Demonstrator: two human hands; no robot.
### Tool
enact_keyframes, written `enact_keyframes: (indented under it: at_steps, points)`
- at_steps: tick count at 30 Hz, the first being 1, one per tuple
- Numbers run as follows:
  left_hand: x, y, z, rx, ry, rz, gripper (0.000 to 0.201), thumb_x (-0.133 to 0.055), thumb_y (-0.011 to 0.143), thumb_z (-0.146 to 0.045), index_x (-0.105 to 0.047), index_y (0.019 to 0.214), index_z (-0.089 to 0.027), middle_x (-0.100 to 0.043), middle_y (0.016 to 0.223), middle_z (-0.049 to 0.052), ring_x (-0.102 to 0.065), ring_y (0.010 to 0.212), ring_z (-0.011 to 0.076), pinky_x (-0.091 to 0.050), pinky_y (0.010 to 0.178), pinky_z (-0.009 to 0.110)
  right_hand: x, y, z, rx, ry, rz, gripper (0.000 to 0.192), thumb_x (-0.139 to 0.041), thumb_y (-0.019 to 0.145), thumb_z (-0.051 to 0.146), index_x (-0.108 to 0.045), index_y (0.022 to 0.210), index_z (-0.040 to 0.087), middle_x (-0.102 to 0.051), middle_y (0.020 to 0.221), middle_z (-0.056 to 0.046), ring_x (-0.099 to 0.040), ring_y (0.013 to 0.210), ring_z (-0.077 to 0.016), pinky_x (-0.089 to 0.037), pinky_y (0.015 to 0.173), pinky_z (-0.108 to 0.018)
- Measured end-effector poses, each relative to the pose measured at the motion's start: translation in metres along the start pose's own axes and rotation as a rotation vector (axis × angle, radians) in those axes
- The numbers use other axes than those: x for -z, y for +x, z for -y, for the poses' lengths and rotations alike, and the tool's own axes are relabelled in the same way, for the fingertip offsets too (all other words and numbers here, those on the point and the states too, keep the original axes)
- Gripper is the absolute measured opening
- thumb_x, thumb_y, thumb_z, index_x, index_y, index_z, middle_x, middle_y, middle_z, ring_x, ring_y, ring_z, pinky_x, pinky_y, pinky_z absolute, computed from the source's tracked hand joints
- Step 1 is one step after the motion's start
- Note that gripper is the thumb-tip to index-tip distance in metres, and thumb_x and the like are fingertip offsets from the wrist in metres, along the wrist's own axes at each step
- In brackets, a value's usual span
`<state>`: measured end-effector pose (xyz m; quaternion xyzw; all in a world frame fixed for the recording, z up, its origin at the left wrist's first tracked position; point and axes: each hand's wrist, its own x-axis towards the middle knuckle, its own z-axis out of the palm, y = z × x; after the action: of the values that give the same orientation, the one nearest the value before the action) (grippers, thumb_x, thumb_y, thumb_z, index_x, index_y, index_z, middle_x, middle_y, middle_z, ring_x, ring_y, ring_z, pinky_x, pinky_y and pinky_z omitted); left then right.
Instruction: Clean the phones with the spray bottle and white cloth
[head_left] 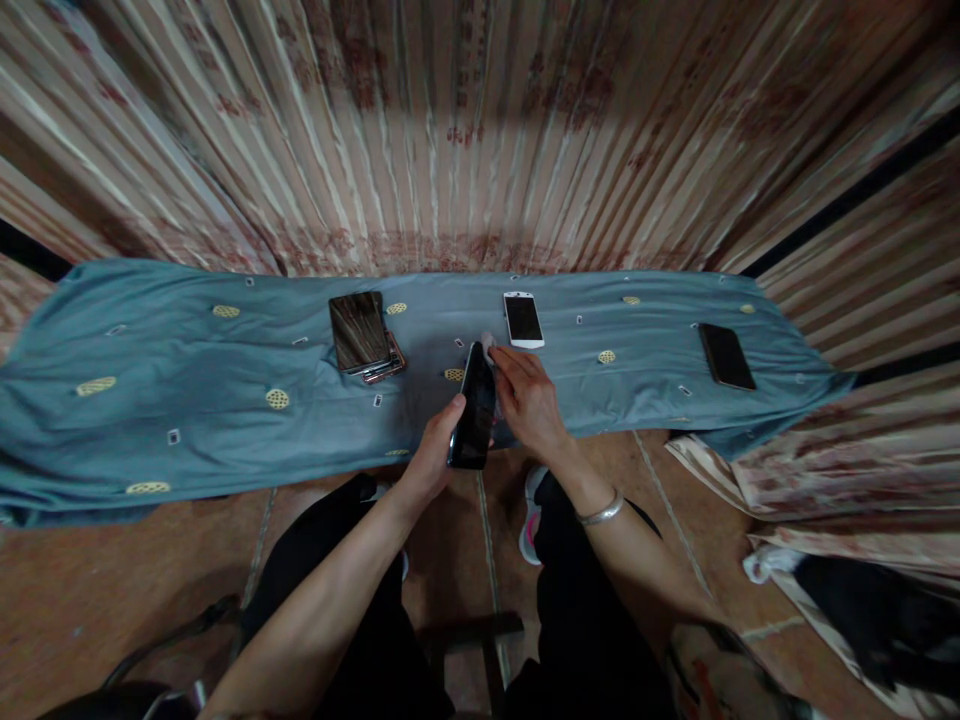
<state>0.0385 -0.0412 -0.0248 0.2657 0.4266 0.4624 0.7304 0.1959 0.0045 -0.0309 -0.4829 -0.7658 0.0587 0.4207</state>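
Note:
My left hand (435, 440) grips a black smartphone (474, 415) by its left edge, thumb along the side. The phone is tilted, its dark glossy screen towards me, above the front edge of the cloth-covered table. My right hand (529, 395) is closed at the phone's upper right edge. Between its fingertips is a small pale wad (487, 345) that looks like a cloth or tissue. Beyond my right hand lies a white smartphone (523, 320) with a dark screen. To the left sits a stack of phones, topped by a large dark device (358, 330).
A blue patterned cloth (225, 390) covers the long table. One more dark phone (726, 356) lies at the right end. Pleated curtains (450, 150) hang behind. A dark stool or frame (472, 628) stands between my legs, and a black bundle (877, 610) lies at lower right.

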Motion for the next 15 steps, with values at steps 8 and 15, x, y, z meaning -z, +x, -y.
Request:
enact_keyframes:
  at_steps: [8, 15]
  points:
    - [-0.002, -0.004, -0.011, 0.025, -0.133, 0.005, 0.041, -0.072, 0.083, -0.055, -0.076, 0.094, -0.015, -0.079, 0.087, 0.011, -0.076, 0.1, 0.0292, -0.063, 0.085, 0.041, -0.003, -0.001, -0.012, -0.346, 0.313, 0.001, 0.036, -0.056, 0.091, 0.028, -0.074, 0.12, 0.019, -0.078, 0.104, -0.006, -0.07, 0.095, -0.0225, -0.055, 0.089, -0.038]
    - [-0.003, -0.005, -0.019, 0.106, -0.241, -0.012, 0.035, -0.057, 0.096, -0.046, -0.072, 0.108, -0.016, -0.08, 0.098, 0.01, -0.076, 0.101, 0.0293, -0.063, 0.087, 0.045, -0.007, 0.007, -0.004, -0.792, 1.076, -0.004, 0.028, -0.082, 0.066, 0.044, -0.073, 0.077, 0.021, -0.07, 0.068, 0.004, -0.06, 0.061, -0.0119, -0.049, 0.059, -0.024]
